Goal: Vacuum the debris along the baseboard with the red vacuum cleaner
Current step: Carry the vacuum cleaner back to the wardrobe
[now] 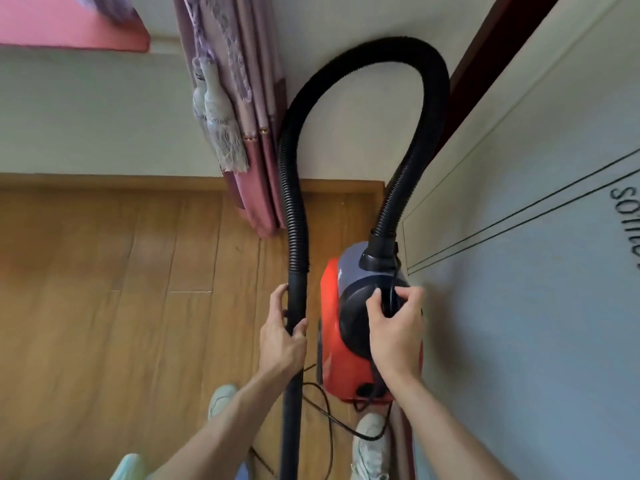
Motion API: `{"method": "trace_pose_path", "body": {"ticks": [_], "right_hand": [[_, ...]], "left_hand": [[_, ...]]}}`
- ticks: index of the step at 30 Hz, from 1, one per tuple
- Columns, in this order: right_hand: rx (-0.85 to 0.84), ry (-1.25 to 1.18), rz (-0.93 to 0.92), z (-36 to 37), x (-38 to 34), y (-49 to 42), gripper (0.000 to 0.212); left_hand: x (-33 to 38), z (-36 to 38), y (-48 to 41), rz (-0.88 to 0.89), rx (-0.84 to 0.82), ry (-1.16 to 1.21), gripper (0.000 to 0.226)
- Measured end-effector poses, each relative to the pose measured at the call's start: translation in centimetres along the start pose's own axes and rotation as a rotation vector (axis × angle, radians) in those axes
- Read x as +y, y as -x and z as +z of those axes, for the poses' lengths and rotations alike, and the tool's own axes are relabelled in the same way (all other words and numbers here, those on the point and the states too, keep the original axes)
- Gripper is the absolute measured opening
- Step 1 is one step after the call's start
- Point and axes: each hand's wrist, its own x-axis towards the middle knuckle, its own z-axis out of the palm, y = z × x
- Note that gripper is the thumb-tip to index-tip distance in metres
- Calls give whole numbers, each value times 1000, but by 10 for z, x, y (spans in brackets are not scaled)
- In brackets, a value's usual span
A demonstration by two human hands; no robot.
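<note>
the red vacuum cleaner (pixel 332 327) hangs by its handle in the right hand (pixel 396 336), fingers curled round it, looking hefty, while the left hand (pixel 282 336) grips the stiff wand (pixel 294 393) below the bendy hose (pixel 363 64).

Light wooden plank floor (pixel 104 323) meets a pale wall (pixel 86 116) along a wooden baseboard (pixel 104 181). A mauve curtain (pixel 256 150) with a whitish tassel (pixel 221 133) hangs to the floor. A dark brown frame (pixel 485 57) borders a pale panel (pixel 536 306) with black lines. A pink cushion (pixel 69 26) lies at upper left.
</note>
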Motion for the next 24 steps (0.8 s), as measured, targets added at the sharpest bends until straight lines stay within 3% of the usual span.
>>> {"method": "trace_pose_path", "body": {"ticks": [13, 24], "right_hand": [[-27, 94, -11, 110, 128, -73, 24], [-50, 121, 18, 153, 183, -128, 25]], "left_hand": [[-87, 89, -150, 29, -8, -70, 56], [-131, 133, -228, -10, 16, -144, 62]]}}
